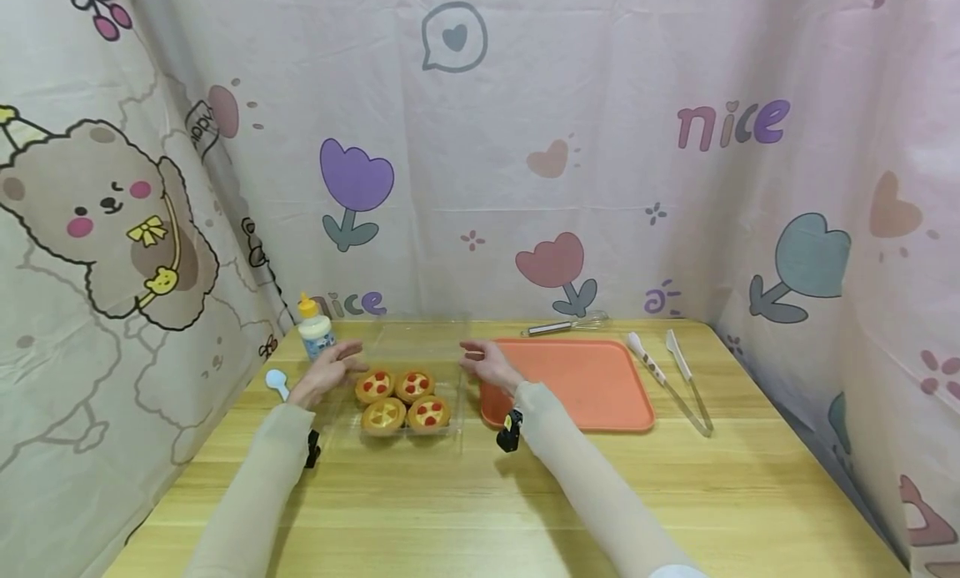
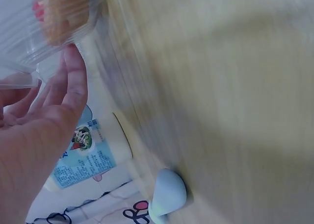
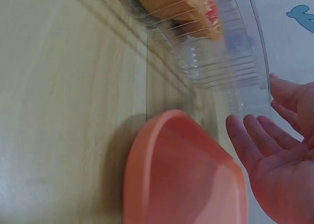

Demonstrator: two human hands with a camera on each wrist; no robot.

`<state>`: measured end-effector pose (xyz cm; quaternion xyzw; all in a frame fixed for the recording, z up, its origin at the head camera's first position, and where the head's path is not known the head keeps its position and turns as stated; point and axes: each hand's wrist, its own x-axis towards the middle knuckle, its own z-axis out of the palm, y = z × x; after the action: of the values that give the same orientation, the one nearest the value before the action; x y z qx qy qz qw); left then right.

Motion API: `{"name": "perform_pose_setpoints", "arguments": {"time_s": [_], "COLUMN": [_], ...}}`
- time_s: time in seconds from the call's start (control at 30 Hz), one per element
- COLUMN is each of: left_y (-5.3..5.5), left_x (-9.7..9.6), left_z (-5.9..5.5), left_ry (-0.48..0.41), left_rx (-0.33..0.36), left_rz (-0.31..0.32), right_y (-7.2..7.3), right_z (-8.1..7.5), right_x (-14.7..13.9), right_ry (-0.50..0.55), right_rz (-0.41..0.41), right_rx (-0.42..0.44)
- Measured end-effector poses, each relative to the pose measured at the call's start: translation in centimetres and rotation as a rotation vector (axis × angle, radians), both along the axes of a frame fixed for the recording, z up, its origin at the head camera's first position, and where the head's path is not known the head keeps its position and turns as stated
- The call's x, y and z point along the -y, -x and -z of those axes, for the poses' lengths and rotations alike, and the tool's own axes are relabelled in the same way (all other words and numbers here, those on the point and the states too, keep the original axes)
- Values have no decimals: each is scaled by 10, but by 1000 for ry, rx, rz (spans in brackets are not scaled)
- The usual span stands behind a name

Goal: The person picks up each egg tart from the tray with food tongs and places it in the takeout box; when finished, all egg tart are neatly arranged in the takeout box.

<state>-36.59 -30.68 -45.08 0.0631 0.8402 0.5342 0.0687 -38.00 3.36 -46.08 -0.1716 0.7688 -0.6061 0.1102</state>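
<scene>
A clear plastic container (image 1: 455,428) holds several round tarts (image 1: 384,414) with red and yellow toppings, and its clear lid (image 1: 420,336) stands open behind them. My left hand (image 1: 328,371) reaches in at the container's left side. In the left wrist view, the fingers (image 2: 73,79) extend to the ribbed wall, while the thumb shows partly behind a clear plastic edge. On the opposite side is my right hand (image 1: 491,366), fingers loosely extended and nothing held. The right wrist view shows the thumb (image 3: 284,91) right by the container's rim and the other fingers spread above the tray.
An orange tray (image 1: 577,386) lies right of the container, with a whisk (image 1: 566,324) behind it and tongs (image 1: 686,386) at its right. Left of the container are a yellow-capped bottle (image 1: 316,332) and a pale blue spoon (image 1: 277,381). A printed curtain (image 1: 480,186) encloses the table.
</scene>
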Motion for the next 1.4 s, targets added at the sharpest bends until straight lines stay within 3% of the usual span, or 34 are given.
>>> {"name": "perform_pose_setpoints", "arguments": {"time_s": [0.2, 0.43, 0.77, 0.93, 1.13, 1.3, 1.4], "left_y": [2, 3, 5, 4, 1, -3, -7], "left_x": [-1, 1, 2, 4, 6, 11, 14], "left_z": [-1, -2, -3, -2, 0, 4, 6], "left_ry": [-9, -108, -34, -41, -76, 6, 55], "left_rx": [-30, -75, -144, -157, -164, -208, -187], "left_rz": [-44, -49, -59, -69, -114, -172, -199], "right_y": [2, 2, 3, 1, 1, -1, -3], "right_z": [2, 3, 4, 5, 7, 7, 5], "right_x": [-1, 2, 7, 8, 7, 4, 2], "right_ry": [15, -15, 95, 61, 43, 21, -1], "right_rz": [43, 115, 154, 155, 151, 145, 132], "right_rx": [6, -31, -150, -206, -201, -184, -184]}}
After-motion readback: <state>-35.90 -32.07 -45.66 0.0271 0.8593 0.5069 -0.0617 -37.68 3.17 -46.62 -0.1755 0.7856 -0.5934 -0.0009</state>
